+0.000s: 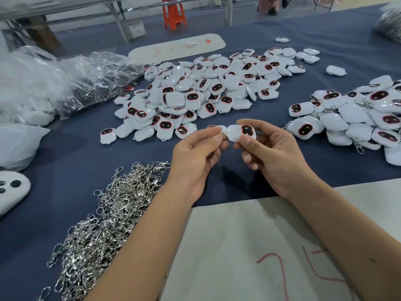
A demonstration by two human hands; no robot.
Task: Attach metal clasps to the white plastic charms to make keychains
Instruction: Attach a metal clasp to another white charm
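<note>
At far left lie clear plastic bags [65, 83] of stock. 1 heap of loose metal clasps [97, 224] lies near the left forearm. 2 piles of white charms, too many to count, sit on the blue table [65, 159]: a central pile [206, 92] and a right pile [358, 114]. The left hand [195, 157] pinches 1 small clasp [223, 134] at the charm's edge; the right hand [275, 157] grips 1 charm [240, 132], fingers curled.

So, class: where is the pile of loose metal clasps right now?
In the head view, the clasps lie heaped on the blue cloth at lower left, just beside the left forearm.
</note>
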